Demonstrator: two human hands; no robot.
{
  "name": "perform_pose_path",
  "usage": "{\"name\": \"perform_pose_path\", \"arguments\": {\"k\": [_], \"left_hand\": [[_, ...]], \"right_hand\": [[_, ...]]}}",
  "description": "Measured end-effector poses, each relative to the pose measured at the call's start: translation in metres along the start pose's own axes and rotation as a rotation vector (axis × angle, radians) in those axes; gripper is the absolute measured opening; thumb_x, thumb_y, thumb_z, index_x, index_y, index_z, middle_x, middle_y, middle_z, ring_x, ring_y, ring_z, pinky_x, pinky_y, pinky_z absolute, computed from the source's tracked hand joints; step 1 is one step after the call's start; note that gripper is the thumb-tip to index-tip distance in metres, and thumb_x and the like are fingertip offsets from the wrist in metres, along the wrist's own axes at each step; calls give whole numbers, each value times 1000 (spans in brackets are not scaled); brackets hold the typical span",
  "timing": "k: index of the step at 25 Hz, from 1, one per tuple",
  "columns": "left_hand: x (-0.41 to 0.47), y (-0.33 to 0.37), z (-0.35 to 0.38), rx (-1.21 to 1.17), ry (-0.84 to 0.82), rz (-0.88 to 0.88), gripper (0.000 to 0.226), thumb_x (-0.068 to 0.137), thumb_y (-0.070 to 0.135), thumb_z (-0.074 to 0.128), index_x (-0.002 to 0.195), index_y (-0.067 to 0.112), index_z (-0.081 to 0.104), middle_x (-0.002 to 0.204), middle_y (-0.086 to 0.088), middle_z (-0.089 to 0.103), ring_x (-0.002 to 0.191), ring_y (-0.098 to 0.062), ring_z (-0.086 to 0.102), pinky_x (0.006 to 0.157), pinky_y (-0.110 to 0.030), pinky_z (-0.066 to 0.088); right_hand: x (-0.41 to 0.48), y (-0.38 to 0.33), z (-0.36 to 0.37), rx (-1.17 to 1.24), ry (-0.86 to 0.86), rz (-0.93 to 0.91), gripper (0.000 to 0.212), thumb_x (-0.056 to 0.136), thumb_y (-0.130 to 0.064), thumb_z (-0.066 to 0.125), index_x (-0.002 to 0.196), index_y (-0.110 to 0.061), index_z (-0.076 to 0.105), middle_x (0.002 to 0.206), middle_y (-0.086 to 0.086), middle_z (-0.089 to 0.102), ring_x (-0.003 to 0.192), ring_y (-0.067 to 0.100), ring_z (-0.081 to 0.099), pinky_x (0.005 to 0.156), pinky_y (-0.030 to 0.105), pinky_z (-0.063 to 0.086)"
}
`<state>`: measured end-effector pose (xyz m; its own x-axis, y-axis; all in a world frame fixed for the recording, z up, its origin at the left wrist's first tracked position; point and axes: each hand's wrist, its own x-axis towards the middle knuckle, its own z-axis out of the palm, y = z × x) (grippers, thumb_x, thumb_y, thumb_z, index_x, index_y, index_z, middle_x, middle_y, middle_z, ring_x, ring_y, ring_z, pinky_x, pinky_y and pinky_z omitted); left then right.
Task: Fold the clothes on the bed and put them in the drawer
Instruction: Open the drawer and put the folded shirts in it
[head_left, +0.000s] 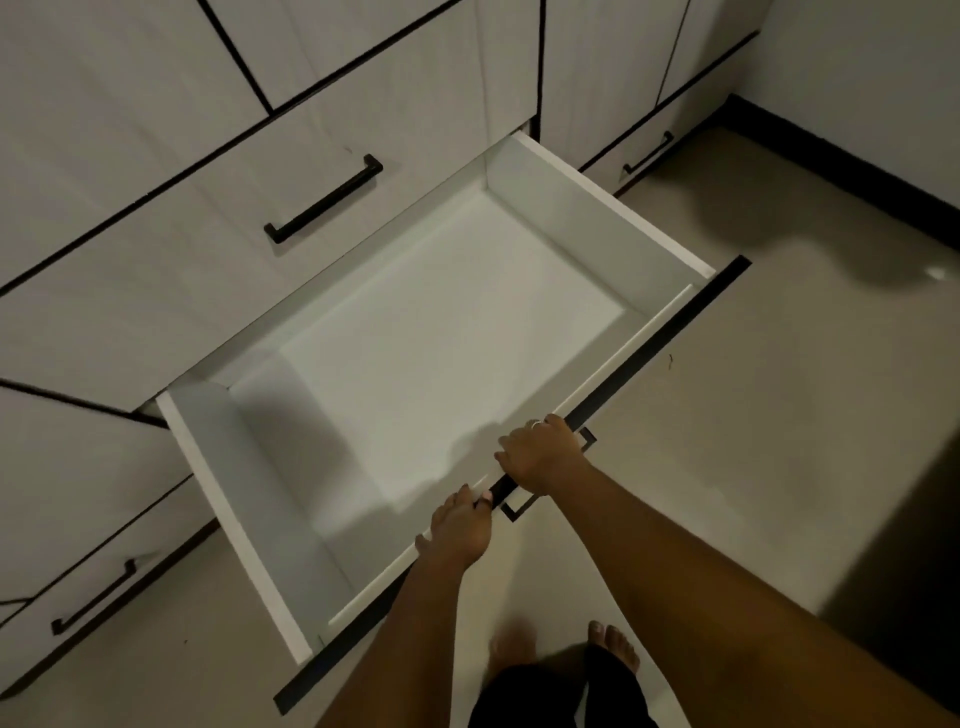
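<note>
Drawer (623, 208) stands open in the middle of the view, drawn well out of the pale cabinet (130, 171) toward 5 o'clock; no clothes show inside it, only its white bottom; the clothes and the bed are out of view, so by my reckoning the folding and putting away are not yet begun

Both hands are at the front edge, at 5 o'clock of the drawer; the right hand (540, 454) has its fingers curled over the top of the front, just above the black handle (514, 512), gripping it; the left hand (460, 530) sits just beside it toward 7 o'clock, fingers hooked over the same edge, gripping too

Bare feet (613, 644) stand on the floor (779, 415) at 6 o'clock, near the drawer front

What could go wrong: a further hard pull may bring the drawer to the end of its runners, so it jolts or sags; the front may come toward the toes, since the feet are near; a push back with fingers hooked inside could pinch them against the cabinet; left standing open, it juts into the floor, and someone carrying clothes may not see it and knock a shin
</note>
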<state>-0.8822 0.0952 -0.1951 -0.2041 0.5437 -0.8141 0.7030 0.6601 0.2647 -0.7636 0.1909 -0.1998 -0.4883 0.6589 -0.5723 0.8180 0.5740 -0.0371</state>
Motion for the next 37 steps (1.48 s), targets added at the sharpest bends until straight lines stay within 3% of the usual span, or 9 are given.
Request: {"name": "perform_pose_path", "arguments": {"k": [4, 11, 16, 19, 24, 29, 32, 34, 37], "left_hand": [[-11, 45, 2, -64, 147, 136, 54, 103, 44, 20, 153, 26, 9, 159, 0, 19, 146, -23, 19, 117, -50, 16], [-35, 124, 18, 213, 293, 511, 57, 102, 43, 26, 153, 27, 7, 160, 1, 13, 147, -21, 13, 116, -50, 16], [-65, 194, 114, 441, 163, 701, 57, 102, 43, 30, 153, 27, 11, 159, -2, 17, 144, -25, 18, 115, -48, 22], [-100, 237, 196, 453, 2, 801, 56, 101, 43, 34, 152, 27, 16, 157, -3, 23, 142, -26, 24, 112, -44, 26], [-202, 302, 349, 456, -290, 850, 54, 101, 41, 37, 150, 26, 22, 154, -7, 29, 140, -28, 29, 113, -38, 25], [-293, 372, 521, 484, -507, 1001, 48, 100, 34, 43, 141, 11, 39, 137, -14, 51, 126, -27, 49, 102, -31, 39], [-328, 372, 609, 564, -634, 974, 42, 102, 25, 41, 142, 12, 38, 137, -18, 51, 124, -30, 49, 100, -32, 39], [-339, 366, 647, 557, -700, 892, 46, 102, 30, 42, 143, 12, 36, 136, -9, 49, 126, -23, 47, 102, -27, 36], [-348, 343, 686, 528, -750, 752, 46, 100, 39, 42, 141, 18, 37, 132, -1, 49, 125, -23, 47, 106, -32, 37]], "right_hand": [[-24, 8, 1, 220, 271, 26, 56, 102, -31, 37, 153, -21, 18, 158, 0, 23, 147, 21, 17, 118, 41, 12], [-89, 82, 10, 422, 546, 502, 70, 97, -10, 37, 154, -23, -1, 162, -4, 6, 149, 16, 2, 118, 41, -1], [-197, 169, 74, 381, 675, 740, 84, 84, 7, 40, 154, -22, 3, 161, -1, 12, 149, 18, 8, 118, 42, 1], [-283, 221, 129, 392, 644, 961, 88, 82, 8, 45, 154, -22, 6, 161, -1, 15, 148, 19, 11, 117, 43, 0], [-454, 298, 223, 360, 699, 1278, 92, 64, 0, 71, 147, -19, 36, 145, -1, 46, 133, 20, 45, 108, 50, 33], [-633, 353, 335, 445, 592, 1771, 99, 60, -28, 83, 147, -21, 36, 144, 2, 48, 134, 31, 42, 105, 60, 31], [-698, 339, 411, 653, 381, 2005, 95, 81, -33, 68, 153, -30, 8, 160, 5, 17, 145, 40, 14, 107, 70, 14], [-719, 320, 449, 856, 193, 2032, 111, 79, -47, 68, 148, -37, -20, 161, 10, -6, 144, 46, -3, 104, 75, 6], [-721, 294, 494, 914, 76, 1989, 107, 89, -44, 60, 133, -42, -37, 159, 13, -15, 142, 50, -3, 101, 78, 13]]}}
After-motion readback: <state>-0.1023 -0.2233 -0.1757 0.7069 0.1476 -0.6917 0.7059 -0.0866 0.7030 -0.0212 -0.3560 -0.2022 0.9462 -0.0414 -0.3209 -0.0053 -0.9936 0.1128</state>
